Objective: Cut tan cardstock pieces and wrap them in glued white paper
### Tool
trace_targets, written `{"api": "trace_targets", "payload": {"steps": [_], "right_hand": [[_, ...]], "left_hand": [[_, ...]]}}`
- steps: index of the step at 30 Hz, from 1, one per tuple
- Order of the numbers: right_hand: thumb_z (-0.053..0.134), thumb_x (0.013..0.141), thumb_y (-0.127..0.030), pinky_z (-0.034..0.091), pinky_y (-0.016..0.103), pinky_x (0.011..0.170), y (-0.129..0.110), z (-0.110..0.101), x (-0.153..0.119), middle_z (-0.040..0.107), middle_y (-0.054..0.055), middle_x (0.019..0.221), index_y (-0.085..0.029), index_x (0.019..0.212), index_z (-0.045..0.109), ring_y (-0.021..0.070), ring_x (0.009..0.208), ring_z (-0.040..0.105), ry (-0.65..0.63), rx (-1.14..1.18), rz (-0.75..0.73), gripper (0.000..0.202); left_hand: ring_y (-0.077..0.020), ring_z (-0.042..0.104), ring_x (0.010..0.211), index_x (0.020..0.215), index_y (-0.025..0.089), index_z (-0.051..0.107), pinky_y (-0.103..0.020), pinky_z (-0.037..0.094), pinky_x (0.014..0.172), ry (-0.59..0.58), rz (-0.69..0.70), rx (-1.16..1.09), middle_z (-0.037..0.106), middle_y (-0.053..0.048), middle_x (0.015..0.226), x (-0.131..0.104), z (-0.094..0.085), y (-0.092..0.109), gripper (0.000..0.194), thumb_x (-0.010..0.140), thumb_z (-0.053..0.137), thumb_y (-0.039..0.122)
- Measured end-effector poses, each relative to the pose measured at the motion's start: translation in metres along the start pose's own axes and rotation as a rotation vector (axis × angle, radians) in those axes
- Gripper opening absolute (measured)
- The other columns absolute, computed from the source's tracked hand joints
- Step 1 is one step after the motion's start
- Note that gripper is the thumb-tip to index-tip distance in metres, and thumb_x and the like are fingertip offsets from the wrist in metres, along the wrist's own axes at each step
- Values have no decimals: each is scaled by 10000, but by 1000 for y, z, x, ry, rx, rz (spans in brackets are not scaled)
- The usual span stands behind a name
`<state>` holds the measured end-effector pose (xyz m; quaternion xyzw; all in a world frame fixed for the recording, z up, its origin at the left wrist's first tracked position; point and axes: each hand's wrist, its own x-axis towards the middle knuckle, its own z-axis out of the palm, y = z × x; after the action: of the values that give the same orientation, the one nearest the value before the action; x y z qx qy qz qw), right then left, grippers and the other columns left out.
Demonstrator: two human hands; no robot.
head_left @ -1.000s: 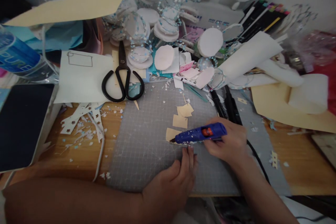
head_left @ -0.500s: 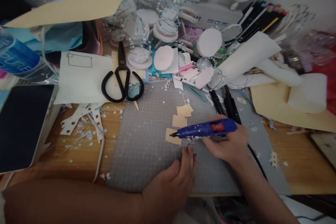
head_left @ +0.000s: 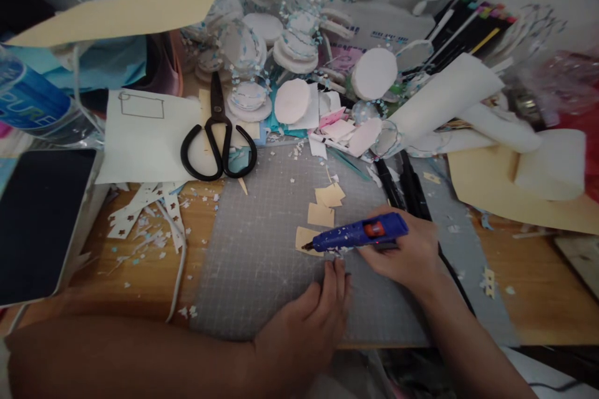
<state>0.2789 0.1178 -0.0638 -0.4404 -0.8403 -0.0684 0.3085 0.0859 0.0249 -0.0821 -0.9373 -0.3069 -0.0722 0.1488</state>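
My right hand (head_left: 407,249) is closed round a blue hot glue gun (head_left: 358,234) flecked with white bits. Its dark nozzle points left and lies over a small cream paper square (head_left: 305,238) on the grey cutting mat (head_left: 253,274); whether the tip touches the paper, I cannot tell. Just below the gun, my left hand (head_left: 313,324) rests on the mat, fingers stretched forward side by side, fingertips close to the square's lower right. Beyond the square lie another cream piece (head_left: 321,215) and a few overlapping cream pieces (head_left: 330,194).
Black-handled scissors (head_left: 218,137) lie at the mat's upper left, beside a white sheet (head_left: 145,137). White discs with beaded strings (head_left: 294,50) crowd the back. A tablet (head_left: 42,218) and a bottle (head_left: 32,96) stand left; a paper roll (head_left: 449,100) leans right.
The glue gun has shifted slightly left and down at its rear end, its nozzle staying over the same cream square. My left hand has hardly moved.
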Motion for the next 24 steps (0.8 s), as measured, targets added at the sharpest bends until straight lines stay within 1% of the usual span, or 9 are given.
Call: {"api": "trace_targets", "payload": {"steps": [7,10,20,24], "right_hand": [[568,677,-190,464,261,454,-4,0,3,629,-4,587,-199,767,569,158,473,604,-72,23,35,91],[562,678,-186,460,264,448,-4,-1,3,635,4,591,-193,781,574,159,464,601,-74,11,28,104],[544,690,-197,465,275,483,2,-5,3,665,34,641,-195,783,568,188,543,642,-91,-35,-13,96],[564,705,-208,464,271,493,5,-9,3,673,44,661,-195,799,574,185,549,642,-101,-30,-22,96]], "left_hand": [[-243,549,1200,1313,68,540,-334,362,892,0,-7,-6,586,-166,1317,2,-1,-1,471,946,270,185],[-254,535,1216,1325,63,527,-341,363,894,-2,-3,-11,572,-174,1331,1,0,0,474,947,276,198],[-239,551,1199,1306,83,553,-336,367,896,10,-10,3,600,-147,1304,2,0,0,460,942,295,195],[-244,554,1196,1298,74,557,-344,367,897,14,-13,10,606,-155,1293,2,0,0,458,935,307,200]]}}
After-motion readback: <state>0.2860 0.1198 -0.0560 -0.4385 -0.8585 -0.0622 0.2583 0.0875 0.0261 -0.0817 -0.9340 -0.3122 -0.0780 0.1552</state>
